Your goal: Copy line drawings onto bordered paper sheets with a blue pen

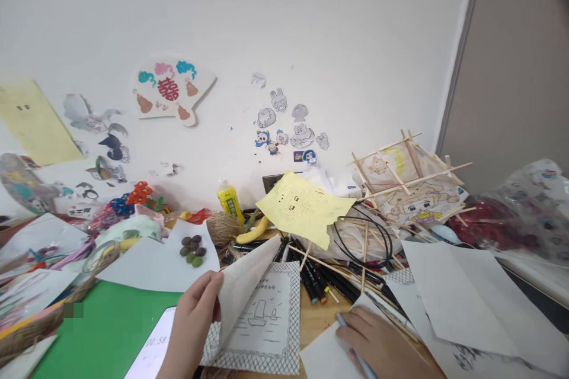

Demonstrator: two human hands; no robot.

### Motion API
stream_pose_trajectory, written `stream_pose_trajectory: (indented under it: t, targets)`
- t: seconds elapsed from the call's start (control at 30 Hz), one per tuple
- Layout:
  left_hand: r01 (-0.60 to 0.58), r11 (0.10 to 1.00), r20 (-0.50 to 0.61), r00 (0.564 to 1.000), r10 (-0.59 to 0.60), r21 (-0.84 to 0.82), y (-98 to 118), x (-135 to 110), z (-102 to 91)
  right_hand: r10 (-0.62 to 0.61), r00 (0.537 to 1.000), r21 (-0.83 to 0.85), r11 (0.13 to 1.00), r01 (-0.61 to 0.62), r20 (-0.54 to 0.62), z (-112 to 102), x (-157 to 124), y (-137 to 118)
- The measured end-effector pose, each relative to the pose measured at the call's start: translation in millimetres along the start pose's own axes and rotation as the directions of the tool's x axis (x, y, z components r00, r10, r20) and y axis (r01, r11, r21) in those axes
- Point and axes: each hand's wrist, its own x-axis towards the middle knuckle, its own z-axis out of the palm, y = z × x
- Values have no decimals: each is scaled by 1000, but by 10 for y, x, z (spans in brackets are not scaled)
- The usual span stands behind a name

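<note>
My left hand point(192, 323) pinches the edge of a thin white sheet point(246, 284) and lifts it up off a drawing point(267, 323) with a patterned border and a sketched boat. My right hand point(382, 343) lies at the bottom right, closed round a light blue pen point(355, 352) and resting on a blank white paper point(326, 358). A phone point(153, 346) showing a timer lies just left of my left wrist on a green mat point(102, 331).
Black markers point(320, 278) and thin wooden sticks lie behind the drawing. Behind them are a yellow sketch paper point(304, 207), a twine ball point(222, 226), a yellow bottle point(229, 198) and a stick-frame lantern point(413, 180). Large white sheets point(471, 302) cover the right side. Stickers dot the wall.
</note>
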Motion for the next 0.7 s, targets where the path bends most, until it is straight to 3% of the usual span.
stream_pose_trajectory:
  t: [0.1, 0.23, 0.47, 0.7]
  targets:
    - [113, 970, 63, 993, -102, -213, 19, 0, 47, -3, 1000, -2, 1000, 3, 13, 3, 0, 3]
    - [190, 945, 133, 978, -159, -265, 26, 7, 56, -3, 1000, 2, 1000, 3, 9, 12, -1, 7]
    - [177, 964, 116, 981, -156, -199, -28, 48, 35, 26, 999, 42, 999, -27, 45, -28, -4, -2]
    - [90, 975, 121, 990, -66, -201, -51, 63, 44, 47, 996, 97, 994, -55, 75, 32, -27, 36]
